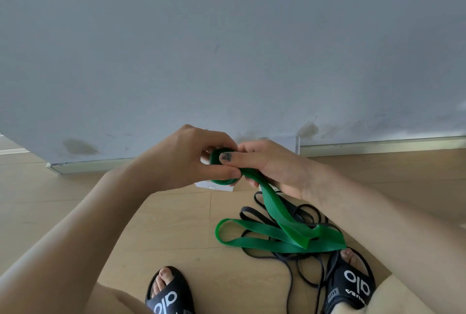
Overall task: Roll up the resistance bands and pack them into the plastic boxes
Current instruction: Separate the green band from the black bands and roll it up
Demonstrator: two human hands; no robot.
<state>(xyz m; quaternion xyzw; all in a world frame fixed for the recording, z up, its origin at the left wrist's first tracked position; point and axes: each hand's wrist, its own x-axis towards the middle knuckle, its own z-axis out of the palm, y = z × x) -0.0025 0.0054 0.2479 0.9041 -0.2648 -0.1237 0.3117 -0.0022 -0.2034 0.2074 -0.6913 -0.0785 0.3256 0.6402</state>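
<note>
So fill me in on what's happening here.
A person is rolling up a green band. The left hand grips the small coil started at one end, and the right hand pinches the band beside it, thumb on the coil. Most of the band is still unrolled, trailing to the floor over a tangle of black bands by the person's sandals. A clear box shows partly behind the hands.

A single wide-angle view is given from the person's head, directed forward and steeply down. The hands [222, 162] are seen close, at mid-frame; the sandalled feet [171, 291] are cut by the near edge. The wooden floor [164, 225] is taken in below, and a grey wall [227, 49] fills the far half. No second view is provided.
</note>
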